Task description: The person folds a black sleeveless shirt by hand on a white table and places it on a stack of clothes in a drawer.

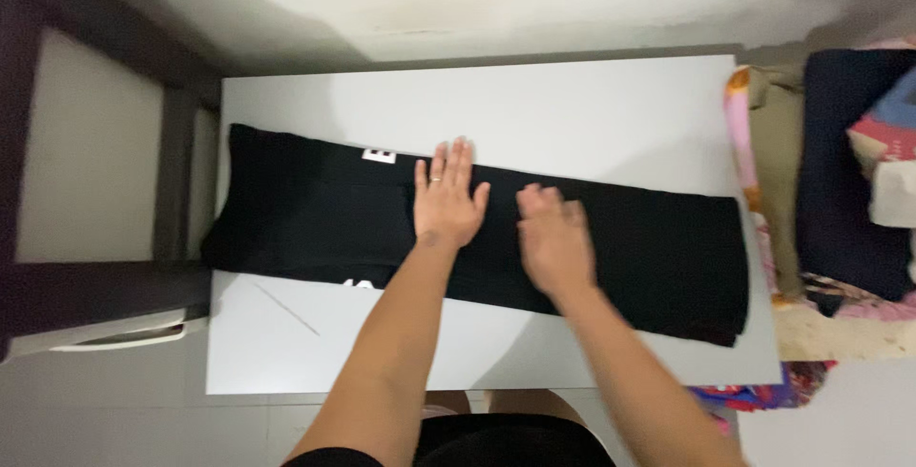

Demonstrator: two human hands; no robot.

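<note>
Head view looks straight down on a white counter (572, 104) with a long black garment (315, 209) folded into a band that runs from the left of the frame down toward the lower right. Its left end hangs a little past the counter's edge; its right end (687, 267) stops just inside the far right edge. Small white print shows at the upper and lower borders of the cloth near the middle.

Both hands rest on the cloth at centre frame, holding nothing. The left hand (448, 202) lies flat, palm down, fingers close together and pointing to the top of the frame, a ring on one finger. The right hand (555, 243) sits just beside it, also palm down but blurred, its fingers loosely bent; how flat it lies is hard to tell.

To smooth well from this stance, I judge the left hand should pin the cloth while the right sweeps outward along the band toward the right end, pressing evenly so wrinkles move off the edge rather than bunch. Keeping the long borders parallel matters, and the overhanging left end could drag the band askew if pressed too hard.

A dark frame (105, 276) stands at the left, and mixed coloured fabrics (859, 171) are piled at the right.
</note>
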